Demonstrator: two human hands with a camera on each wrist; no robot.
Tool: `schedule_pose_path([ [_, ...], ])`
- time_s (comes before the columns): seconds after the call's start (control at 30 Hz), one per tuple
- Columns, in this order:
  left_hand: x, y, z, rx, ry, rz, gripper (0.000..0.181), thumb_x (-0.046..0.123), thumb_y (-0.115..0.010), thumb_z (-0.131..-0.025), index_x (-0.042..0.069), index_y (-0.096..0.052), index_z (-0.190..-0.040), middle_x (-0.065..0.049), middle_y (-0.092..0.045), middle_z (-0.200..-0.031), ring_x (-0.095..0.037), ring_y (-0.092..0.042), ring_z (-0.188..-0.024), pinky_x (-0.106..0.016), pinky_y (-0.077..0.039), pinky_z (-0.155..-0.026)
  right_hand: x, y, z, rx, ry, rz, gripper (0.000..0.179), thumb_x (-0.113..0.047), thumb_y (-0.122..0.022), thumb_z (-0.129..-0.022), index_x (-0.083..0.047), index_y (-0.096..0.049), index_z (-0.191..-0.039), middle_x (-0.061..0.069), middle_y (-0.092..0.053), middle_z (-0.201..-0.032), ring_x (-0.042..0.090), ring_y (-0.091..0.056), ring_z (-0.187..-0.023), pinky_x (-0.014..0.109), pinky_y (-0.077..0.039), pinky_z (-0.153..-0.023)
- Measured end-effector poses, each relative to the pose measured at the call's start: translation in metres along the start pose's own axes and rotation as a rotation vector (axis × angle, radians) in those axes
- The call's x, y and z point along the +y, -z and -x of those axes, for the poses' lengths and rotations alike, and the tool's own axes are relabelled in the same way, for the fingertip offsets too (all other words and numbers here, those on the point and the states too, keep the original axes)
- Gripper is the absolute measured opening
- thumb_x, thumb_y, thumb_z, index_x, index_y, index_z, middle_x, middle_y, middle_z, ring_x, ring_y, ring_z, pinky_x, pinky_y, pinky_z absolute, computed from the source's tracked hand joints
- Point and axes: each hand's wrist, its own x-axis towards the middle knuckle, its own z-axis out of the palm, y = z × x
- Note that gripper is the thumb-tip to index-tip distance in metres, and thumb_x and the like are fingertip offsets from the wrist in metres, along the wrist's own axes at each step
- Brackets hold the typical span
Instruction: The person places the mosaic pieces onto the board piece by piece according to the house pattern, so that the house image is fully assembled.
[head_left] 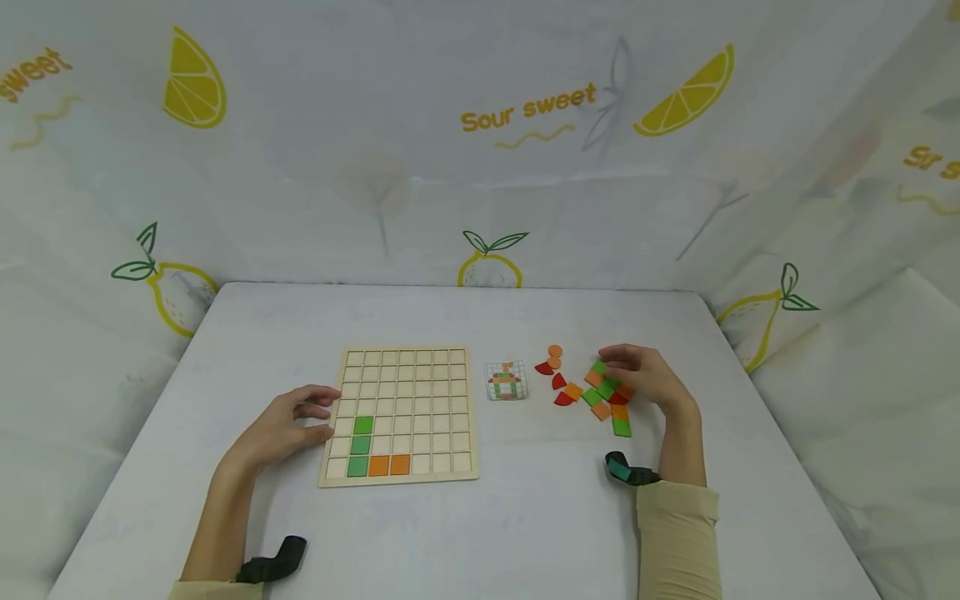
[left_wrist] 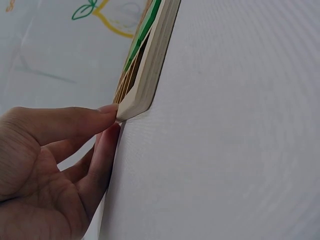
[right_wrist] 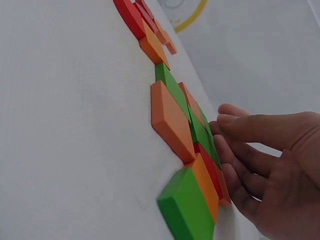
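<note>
Pale wood makes up the gridded board (head_left: pixel 442 417), which lies flat on the white table (head_left: pixel 555 517), left of centre. My left hand (head_left: pixel 288 423) is at its left edge: forearm angled up and inward from the lower left, thumb nearer me, fingers farther along, all loosely bent. Thumb touches the rim; nothing is clenched. On the board, three green tiles (head_left: pixel 361 445) form a column in the second file from the left, and two orange tiles (head_left: pixel 389 465) continue the bottom row rightward from the lowest green one.

My right hand (head_left: pixel 647 375) bends inward at the wrist, the forearm rising almost straight from its beige sleeve (head_left: pixel 678 533). Its fingers curve slackly against the far side of the loose tile pile (head_left: pixel 609 390), touching it without a closed grasp. Red wedges (head_left: pixel 559 381) and orange discs (head_left: pixel 555 351) lie left of the pile. A printed pattern card (head_left: pixel 507 380) sits between board and pieces.
</note>
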Motion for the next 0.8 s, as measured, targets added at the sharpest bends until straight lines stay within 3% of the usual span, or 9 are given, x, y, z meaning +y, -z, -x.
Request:
schedule_pose_path([
  [0.23,0.0011,-0.0017,-0.0017,-0.002,0.004,0.004,0.058,0.010,-0.081,-0.092,0.003,-0.061,-0.147,-0.017,-0.068,-0.139,-0.025,-0.066,-0.120,-0.023,-0.051,-0.092,0.0008,-0.0031,-0.0013,0.035,0.020,0.025,0.038,-0.008,-0.065,-0.107,0.004,-0.063,-0.143,0.030,-0.066,-0.140,0.036,-0.064,-0.121,0.009,-0.052,-0.085],
  [0.43,0.0007,-0.0022,-0.0036,0.000,0.007,0.004,0.058,0.010,-0.081,-0.092,0.005,-0.061,-0.147,-0.016,-0.068,-0.139,-0.025,-0.065,-0.120,-0.023,-0.050,-0.093,0.0029,-0.0041,-0.0028,0.088,0.004,0.067,0.038,-0.011,-0.066,-0.107,0.004,-0.064,-0.142,0.029,-0.067,-0.131,0.033,-0.062,-0.114,0.010,-0.049,-0.082],
  [0.8,-0.0011,-0.0012,-0.0018,0.002,0.021,0.000,0.058,0.010,-0.081,-0.092,0.006,-0.062,-0.146,-0.015,-0.068,-0.139,-0.024,-0.065,-0.121,-0.027,-0.050,-0.095,-0.0004,-0.0060,-0.0040,0.093,-0.037,0.074,0.042,-0.017,-0.069,-0.106,0.005,-0.063,-0.142,0.029,-0.066,-0.134,0.036,-0.062,-0.118,0.015,-0.049,-0.086],
])
